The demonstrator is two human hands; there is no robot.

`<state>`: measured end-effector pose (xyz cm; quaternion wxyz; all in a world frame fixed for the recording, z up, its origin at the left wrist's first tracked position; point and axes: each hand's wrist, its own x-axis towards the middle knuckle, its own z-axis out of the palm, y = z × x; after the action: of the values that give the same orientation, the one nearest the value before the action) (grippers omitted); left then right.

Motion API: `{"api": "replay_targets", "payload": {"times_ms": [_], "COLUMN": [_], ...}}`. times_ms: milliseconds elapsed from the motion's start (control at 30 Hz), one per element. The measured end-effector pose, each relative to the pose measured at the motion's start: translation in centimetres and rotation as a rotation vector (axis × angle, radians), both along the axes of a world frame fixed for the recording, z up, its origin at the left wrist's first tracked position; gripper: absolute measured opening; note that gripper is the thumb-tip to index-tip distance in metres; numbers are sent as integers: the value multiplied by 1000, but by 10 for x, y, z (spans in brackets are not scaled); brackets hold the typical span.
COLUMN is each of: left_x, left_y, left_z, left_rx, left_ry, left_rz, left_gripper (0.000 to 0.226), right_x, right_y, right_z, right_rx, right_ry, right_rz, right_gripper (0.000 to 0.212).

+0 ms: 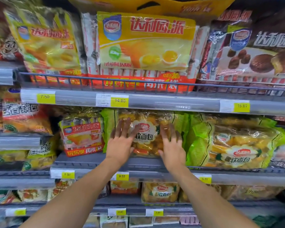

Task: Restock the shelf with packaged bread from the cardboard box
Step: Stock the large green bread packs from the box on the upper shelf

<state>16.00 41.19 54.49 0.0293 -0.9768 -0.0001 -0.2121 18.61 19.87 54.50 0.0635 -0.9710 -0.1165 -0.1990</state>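
Note:
A green-edged clear bag of soft bread (pixel 145 119) stands upright on the middle shelf (pixel 89 160). My left hand (pixel 122 142) lies flat against the bag's left front with fingers spread and straight. My right hand (pixel 171 143) presses flat on its right front, fingers straight as well. Neither hand curls round the bag. The cardboard box is not in view.
A second bag of the same bread (pixel 234 145) leans to the right. A small red-and-yellow pie pack (pixel 82 135) stands to the left. Large pie bags (pixel 145 45) fill the upper shelf behind a wire rail (pixel 105 79). More bread bags (pixel 160 191) sit on the lower shelf.

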Motion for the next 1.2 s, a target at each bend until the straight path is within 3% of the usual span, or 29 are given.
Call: {"api": "replay_targets", "payload": {"times_ms": [267,533,667,833,933,1067,1133,1200], "left_x": [15,7,-5,-27,-35,-26,-13,-4], "left_y": [5,-5,-17,-70,-124,-196,-224,-247], "left_z": [-17,-10,-2,5,16,38,51,63], "left_rx": [17,51,26,7,-203,-754,-1149,-1406], "left_ry": [-159,-57,-54,-181,-247,-82,12,55], "left_rz": [-53,20,68,3,-115,-131,-97,-34], "left_gripper": [115,114,109,71,53,55,66,66], "right_x": [17,8,-5,-43,-63,-63,-54,-38], "right_y": [-1,-6,-23,-76,-133,-234,-286,-331], "right_z": [-7,-5,-3,-15,-25,-21,-12,-6], "right_rx": [-26,11,93,232,259,436,510,491], "right_ry": [-34,-30,-25,-56,-49,-77,-142,-150], "right_rz": [-16,41,121,360,356,231,108,-55], "right_gripper": [122,120,104,61,44,31,37,58]}}
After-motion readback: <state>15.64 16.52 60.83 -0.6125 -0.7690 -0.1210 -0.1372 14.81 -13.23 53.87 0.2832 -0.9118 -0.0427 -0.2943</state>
